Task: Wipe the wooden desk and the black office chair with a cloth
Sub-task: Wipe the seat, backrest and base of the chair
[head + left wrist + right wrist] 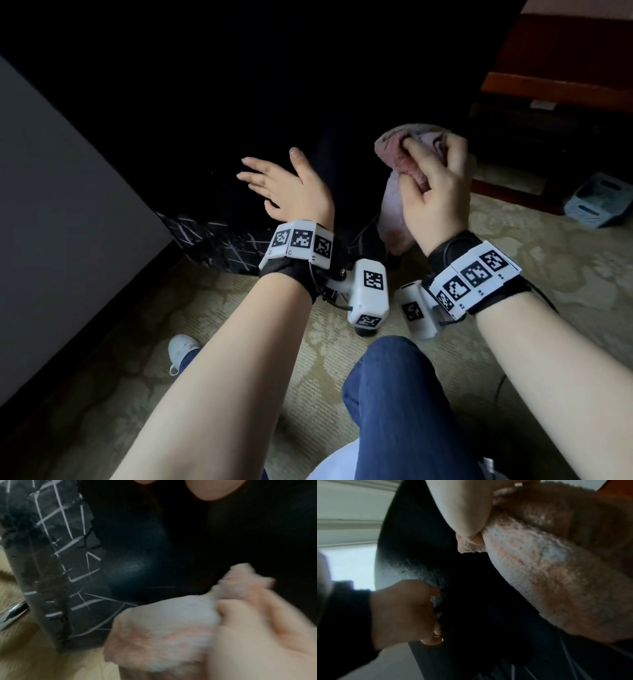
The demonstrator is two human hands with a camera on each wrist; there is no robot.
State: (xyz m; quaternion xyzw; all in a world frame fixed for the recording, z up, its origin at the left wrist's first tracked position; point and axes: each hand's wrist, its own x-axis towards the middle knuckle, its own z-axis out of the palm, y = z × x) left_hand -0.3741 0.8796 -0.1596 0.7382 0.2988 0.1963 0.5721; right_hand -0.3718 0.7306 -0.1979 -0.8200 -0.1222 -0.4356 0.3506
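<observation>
The black office chair [239, 102] fills the upper part of the head view, its back toward me. My left hand [274, 181] lies flat against the chair back with straight fingers. My right hand [435, 178] grips a bunched pink-and-white fluffy cloth [397, 205] against the chair's right side. The left wrist view shows the cloth [163, 631], blurred, against the black leather [145, 561], with my right hand [257, 642] behind it. In the right wrist view the cloth [556, 574] hangs from my right hand, and my left hand [406, 612] touches the chair [471, 601].
A dark garment with white grid lines [212, 243] hangs from the chair's lower edge. A grey wall [51, 222] runs along the left. The wooden desk [565, 68] stands at the upper right, a blue-grey basket [599, 200] beside it on patterned carpet [308, 359]. A chrome chair leg [12, 614] shows low.
</observation>
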